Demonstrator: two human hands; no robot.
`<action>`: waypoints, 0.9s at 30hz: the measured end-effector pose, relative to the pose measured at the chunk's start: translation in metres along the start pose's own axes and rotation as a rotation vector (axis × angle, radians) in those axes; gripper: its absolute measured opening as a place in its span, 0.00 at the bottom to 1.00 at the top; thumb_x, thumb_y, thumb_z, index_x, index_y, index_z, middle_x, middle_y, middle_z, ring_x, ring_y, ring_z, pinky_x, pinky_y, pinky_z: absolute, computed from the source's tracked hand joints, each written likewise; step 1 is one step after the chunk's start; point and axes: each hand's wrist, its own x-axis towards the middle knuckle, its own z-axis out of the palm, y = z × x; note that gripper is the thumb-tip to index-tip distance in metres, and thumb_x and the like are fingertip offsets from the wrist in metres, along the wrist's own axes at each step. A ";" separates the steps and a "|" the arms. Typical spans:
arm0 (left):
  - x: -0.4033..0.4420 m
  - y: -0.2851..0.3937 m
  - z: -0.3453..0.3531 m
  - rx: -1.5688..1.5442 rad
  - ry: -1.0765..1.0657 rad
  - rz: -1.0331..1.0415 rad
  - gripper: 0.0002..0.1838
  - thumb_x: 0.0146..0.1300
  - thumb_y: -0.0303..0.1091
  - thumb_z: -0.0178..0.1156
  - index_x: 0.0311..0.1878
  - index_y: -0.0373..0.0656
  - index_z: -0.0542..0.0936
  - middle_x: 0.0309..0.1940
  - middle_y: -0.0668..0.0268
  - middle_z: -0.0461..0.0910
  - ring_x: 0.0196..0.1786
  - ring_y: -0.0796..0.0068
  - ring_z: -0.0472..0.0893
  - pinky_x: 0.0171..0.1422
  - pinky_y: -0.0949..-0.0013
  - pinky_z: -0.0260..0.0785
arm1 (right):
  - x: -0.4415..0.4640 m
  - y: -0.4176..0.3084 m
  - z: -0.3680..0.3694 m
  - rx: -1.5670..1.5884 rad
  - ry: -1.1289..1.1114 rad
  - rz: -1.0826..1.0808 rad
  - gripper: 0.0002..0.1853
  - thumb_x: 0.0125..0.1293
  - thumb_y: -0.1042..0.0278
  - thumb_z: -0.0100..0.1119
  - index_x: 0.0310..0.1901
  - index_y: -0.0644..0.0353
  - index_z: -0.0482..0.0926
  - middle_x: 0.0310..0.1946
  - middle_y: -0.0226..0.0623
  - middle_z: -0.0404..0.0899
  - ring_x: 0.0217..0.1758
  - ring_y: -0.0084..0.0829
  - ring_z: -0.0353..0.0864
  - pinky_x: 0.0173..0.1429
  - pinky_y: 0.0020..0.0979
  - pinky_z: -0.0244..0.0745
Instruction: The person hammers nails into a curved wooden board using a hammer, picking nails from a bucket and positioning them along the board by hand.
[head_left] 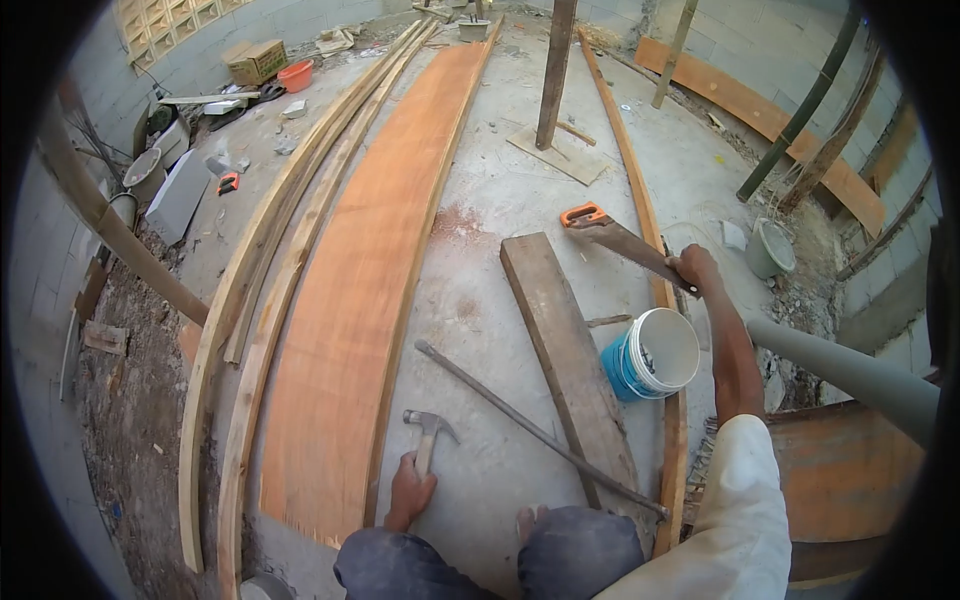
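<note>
The left grip (409,493) is closed around the handle of a claw hammer (428,428), whose metal head points away from the person, just above the concrete floor (470,320) or touching it (hard to tell from overhead). The right grip (694,268) is closed on the narrow end of a hand saw (635,245), with the saw's orange handle pointing outward to the left of that grip.

Just right of the left grip, a metal bar (520,422) slants across a thick dark beam (565,340); its near end reaches a long narrow timber (675,440). Nearer the person than the right grip is a blue bucket (622,368) with a white rim (some small dark items, probably, are inside), beside the beam.

Left of the left grip lies a wide reddish board (345,260), running far ahead, and beyond it long pale strips (268,345) lie roughly alongside. Ahead of the right grip and to its left, an upright post (556,80) stands at a flat wooden piece (580,163). Right of the right grip, well apart, a grey bucket (768,250) sits near the wall.
</note>
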 end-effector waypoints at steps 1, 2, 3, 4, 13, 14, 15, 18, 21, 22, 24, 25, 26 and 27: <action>0.001 -0.002 0.001 0.004 0.015 0.018 0.32 0.64 0.37 0.66 0.70 0.34 0.73 0.56 0.37 0.85 0.61 0.37 0.85 0.68 0.47 0.75 | 0.005 0.027 0.006 -0.283 0.283 -0.140 0.26 0.68 0.40 0.72 0.39 0.62 0.93 0.37 0.52 0.92 0.45 0.50 0.94 0.46 0.52 0.84; 0.001 -0.004 0.002 0.008 0.026 0.038 0.32 0.64 0.35 0.65 0.70 0.34 0.74 0.55 0.38 0.85 0.60 0.40 0.86 0.67 0.48 0.76 | -0.001 0.038 -0.009 -0.455 0.334 -0.198 0.24 0.67 0.43 0.72 0.38 0.60 0.93 0.38 0.49 0.93 0.47 0.50 0.94 0.55 0.55 0.84; 0.001 -0.005 0.001 0.008 0.020 0.031 0.32 0.64 0.35 0.65 0.70 0.34 0.74 0.55 0.38 0.85 0.60 0.40 0.86 0.67 0.48 0.76 | -0.006 0.046 -0.022 -0.483 0.207 -0.130 0.26 0.68 0.37 0.73 0.44 0.55 0.95 0.41 0.47 0.94 0.51 0.50 0.93 0.58 0.52 0.79; 0.003 -0.006 0.001 -0.005 0.010 0.005 0.32 0.64 0.35 0.67 0.69 0.33 0.74 0.55 0.39 0.86 0.59 0.39 0.86 0.66 0.48 0.77 | -0.007 0.056 -0.015 -0.491 0.202 -0.131 0.26 0.68 0.37 0.73 0.44 0.55 0.95 0.41 0.47 0.94 0.51 0.50 0.93 0.58 0.52 0.79; -0.006 0.010 -0.042 -0.042 -0.133 -0.172 0.32 0.64 0.44 0.78 0.63 0.33 0.79 0.49 0.42 0.89 0.53 0.44 0.90 0.60 0.50 0.80 | -0.138 0.101 0.019 0.399 -0.581 0.226 0.37 0.61 0.28 0.74 0.34 0.66 0.91 0.17 0.32 0.71 0.20 0.28 0.69 0.27 0.38 0.63; -0.014 0.013 -0.053 -0.024 -0.190 -0.240 0.32 0.63 0.44 0.79 0.62 0.33 0.80 0.49 0.42 0.89 0.54 0.45 0.90 0.60 0.50 0.80 | -0.145 0.101 0.032 0.443 -0.604 0.249 0.31 0.62 0.37 0.78 0.29 0.66 0.88 0.16 0.29 0.70 0.17 0.25 0.66 0.23 0.37 0.59; -0.024 0.023 -0.068 -0.015 -0.186 -0.246 0.32 0.63 0.44 0.79 0.62 0.33 0.80 0.49 0.42 0.89 0.54 0.45 0.90 0.60 0.50 0.80 | -0.154 0.097 0.037 0.485 -0.572 0.285 0.28 0.61 0.43 0.79 0.28 0.68 0.88 0.17 0.31 0.72 0.18 0.26 0.68 0.24 0.37 0.61; -0.061 0.058 -0.122 -0.004 -0.278 -0.341 0.32 0.64 0.45 0.79 0.61 0.32 0.80 0.47 0.43 0.90 0.53 0.48 0.91 0.59 0.50 0.81 | -0.169 0.090 0.042 0.610 -0.555 0.293 0.20 0.58 0.57 0.76 0.31 0.73 0.90 0.22 0.39 0.83 0.23 0.32 0.78 0.30 0.39 0.72; -0.117 0.095 -0.181 0.159 -0.336 -0.452 0.31 0.66 0.47 0.78 0.62 0.32 0.80 0.44 0.44 0.90 0.46 0.52 0.92 0.56 0.52 0.81 | -0.196 0.064 0.023 0.581 -0.529 0.278 0.22 0.57 0.57 0.73 0.38 0.75 0.91 0.31 0.53 0.90 0.35 0.43 0.90 0.44 0.42 0.81; -0.135 0.113 -0.202 0.130 -0.338 -0.569 0.28 0.68 0.47 0.77 0.57 0.33 0.83 0.41 0.49 0.90 0.41 0.57 0.90 0.50 0.53 0.81 | -0.203 0.066 0.040 0.580 -0.513 0.301 0.23 0.57 0.56 0.72 0.40 0.75 0.91 0.34 0.57 0.91 0.39 0.46 0.93 0.49 0.43 0.83; -0.181 0.135 -0.243 0.160 -0.335 -0.585 0.28 0.69 0.55 0.74 0.46 0.33 0.82 0.32 0.53 0.86 0.31 0.59 0.87 0.37 0.53 0.79 | -0.224 0.062 0.038 0.538 -0.466 0.315 0.24 0.57 0.57 0.71 0.39 0.77 0.90 0.33 0.59 0.91 0.40 0.48 0.93 0.47 0.47 0.82; -0.213 0.131 -0.262 0.222 -0.333 -0.483 0.33 0.69 0.62 0.72 0.40 0.34 0.78 0.27 0.53 0.83 0.28 0.57 0.85 0.31 0.51 0.77 | -0.234 0.051 0.015 0.622 -0.445 0.375 0.23 0.57 0.58 0.70 0.38 0.78 0.89 0.32 0.58 0.90 0.39 0.47 0.92 0.46 0.48 0.81; -0.247 0.115 -0.278 0.258 -0.342 -0.471 0.34 0.71 0.67 0.68 0.33 0.39 0.82 0.24 0.57 0.82 0.28 0.60 0.82 0.33 0.51 0.74 | -0.247 0.044 -0.012 0.702 -0.427 0.439 0.22 0.56 0.59 0.69 0.37 0.78 0.89 0.30 0.56 0.89 0.37 0.47 0.91 0.44 0.50 0.80; -0.277 0.108 -0.295 0.294 -0.351 -0.459 0.37 0.72 0.73 0.64 0.27 0.44 0.85 0.21 0.62 0.81 0.27 0.63 0.79 0.35 0.51 0.71 | -0.259 0.047 -0.030 0.809 -0.470 0.550 0.21 0.58 0.58 0.71 0.36 0.75 0.88 0.26 0.48 0.85 0.31 0.41 0.86 0.37 0.46 0.75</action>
